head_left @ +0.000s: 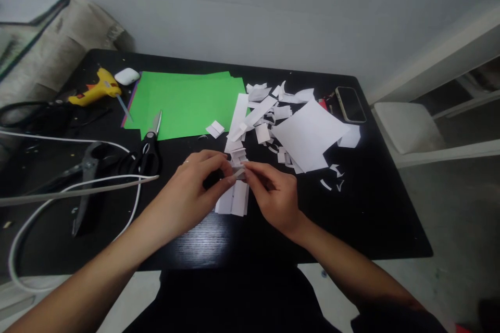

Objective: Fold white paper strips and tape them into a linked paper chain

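Hands: left hand point(191, 187) and right hand point(275, 192), fingertips pinching one small white paper piece point(239, 171) from both sides, steadying it above folded pieces point(234, 202) on table point(351, 218); scissors point(150, 148) within reach.

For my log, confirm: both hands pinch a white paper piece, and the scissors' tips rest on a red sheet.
Wrong colour: the head view shows the scissors with tips on a green sheet. The left hand and right hand pinch the paper piece.
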`<state>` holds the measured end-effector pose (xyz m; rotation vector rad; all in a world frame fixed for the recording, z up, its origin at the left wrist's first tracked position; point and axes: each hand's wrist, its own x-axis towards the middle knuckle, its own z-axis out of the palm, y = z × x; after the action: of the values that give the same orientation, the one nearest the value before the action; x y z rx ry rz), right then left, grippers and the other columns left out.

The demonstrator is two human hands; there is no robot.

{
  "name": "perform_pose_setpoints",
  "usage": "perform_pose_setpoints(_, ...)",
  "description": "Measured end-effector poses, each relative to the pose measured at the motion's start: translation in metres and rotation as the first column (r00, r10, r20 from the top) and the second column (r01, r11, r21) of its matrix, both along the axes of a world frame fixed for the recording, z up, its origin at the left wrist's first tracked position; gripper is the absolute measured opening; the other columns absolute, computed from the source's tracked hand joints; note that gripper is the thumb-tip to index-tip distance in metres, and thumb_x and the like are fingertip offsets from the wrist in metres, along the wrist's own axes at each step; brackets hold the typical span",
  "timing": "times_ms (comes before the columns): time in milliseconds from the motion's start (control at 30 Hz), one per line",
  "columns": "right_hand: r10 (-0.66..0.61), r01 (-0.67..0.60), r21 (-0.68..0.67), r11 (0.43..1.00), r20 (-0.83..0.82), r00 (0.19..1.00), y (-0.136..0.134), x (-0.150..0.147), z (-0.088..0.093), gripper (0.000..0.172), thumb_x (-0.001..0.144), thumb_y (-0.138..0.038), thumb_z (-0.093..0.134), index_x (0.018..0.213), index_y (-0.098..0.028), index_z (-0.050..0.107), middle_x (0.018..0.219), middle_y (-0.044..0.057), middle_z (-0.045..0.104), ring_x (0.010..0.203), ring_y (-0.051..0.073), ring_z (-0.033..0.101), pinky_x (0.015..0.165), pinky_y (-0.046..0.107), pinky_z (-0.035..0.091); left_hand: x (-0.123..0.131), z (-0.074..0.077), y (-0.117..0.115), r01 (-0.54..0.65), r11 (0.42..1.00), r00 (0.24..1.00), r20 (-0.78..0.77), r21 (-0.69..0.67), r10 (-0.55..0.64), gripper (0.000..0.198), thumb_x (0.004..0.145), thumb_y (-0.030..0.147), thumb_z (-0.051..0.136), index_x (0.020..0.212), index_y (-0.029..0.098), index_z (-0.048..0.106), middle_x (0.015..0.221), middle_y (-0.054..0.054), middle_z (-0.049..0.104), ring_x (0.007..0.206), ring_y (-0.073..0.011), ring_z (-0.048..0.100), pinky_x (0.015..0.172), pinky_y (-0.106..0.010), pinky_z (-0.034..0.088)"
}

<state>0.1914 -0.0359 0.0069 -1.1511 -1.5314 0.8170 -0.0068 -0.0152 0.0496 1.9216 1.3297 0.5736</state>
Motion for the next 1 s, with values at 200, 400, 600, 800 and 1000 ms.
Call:
perform_pose_setpoints(200, 0.003, -0.004, 0.028, 1.000, 0.037, 0.999, -0.0005, -0.0003, 0.0012, 0.017, 0.098, -0.016, 0.068, 0.110, -0.019, 0.080, 0.106, 0.007, 0.084, 0.089, 0.020, 0.082, 0.080, 0.033, 0.069, -0.0014, -0.0025, 0.0025, 0.007, 1.000, 0.999, -0.043, 0.015, -0.007, 0.022, 0.099, 0.045, 0.061, 0.094, 0.026, 0.069, 0.123, -0.005, 0.070, 0.119, -0.0289, 0.061, 0.109, -0.053, 0.044)
perform_pose_setpoints(400, 0.018, -0.017, -0.020, 1.000, 0.023, 1.000, -0.0015, 0.0004, -0.0010, 0.019, 0.098, -0.019, 0.068, 0.114, -0.020, 0.079, 0.109, 0.008, 0.084, 0.089, 0.022, 0.083, 0.077, 0.036, 0.070, -0.0020, -0.0017, 0.0038, 0.006, 1.000, 0.998, -0.055, 0.023, -0.005, 0.019, 0.098, 0.042, 0.061, 0.093, 0.025, 0.069, 0.120, -0.006, 0.071, 0.117, -0.0293, 0.062, 0.108, -0.053, 0.045)
perform_pose_setpoints(600, 0.019, -0.019, -0.039, 0.999, 0.010, 1.000, -0.0026, 0.0001, -0.0040, 0.020, 0.097, -0.019, 0.068, 0.114, -0.020, 0.079, 0.109, 0.008, 0.084, 0.089, 0.022, 0.083, 0.075, 0.034, 0.070, -0.0011, -0.0017, 0.0036, 0.003, 0.999, 0.997, -0.075, 0.033, -0.001, 0.018, 0.098, 0.041, 0.062, 0.092, 0.025, 0.069, 0.122, -0.007, 0.072, 0.118, -0.0306, 0.062, 0.109, -0.055, 0.044)
perform_pose_setpoints(800, 0.028, -0.027, -0.023, 0.999, 0.020, 0.999, -0.0021, -0.0012, 0.0008, 0.019, 0.096, -0.018, 0.068, 0.112, -0.019, 0.078, 0.104, 0.007, 0.084, 0.085, 0.020, 0.082, 0.073, 0.032, 0.069, -0.0014, -0.0028, 0.0036, 0.000, 0.999, 0.996, -0.089, 0.037, 0.003, 0.020, 0.099, 0.042, 0.061, 0.094, 0.025, 0.070, 0.123, -0.007, 0.071, 0.116, -0.0303, 0.062, 0.109, -0.055, 0.044)
perform_pose_setpoints(1000, -0.007, 0.007, -0.025, 1.000, -0.005, 1.000, -0.0014, -0.0028, -0.0004, 0.013, 0.093, -0.023, 0.077, 0.106, -0.020, 0.080, 0.101, 0.006, 0.084, 0.085, 0.019, 0.081, 0.075, 0.030, 0.069, 0.0011, 0.0006, 0.0024, 0.005, 0.999, 0.995, -0.101, 0.035, -0.002, 0.019, 0.098, 0.040, 0.060, 0.092, 0.024, 0.069, 0.118, -0.007, 0.071, 0.114, -0.0306, 0.063, 0.106, -0.054, 0.046)
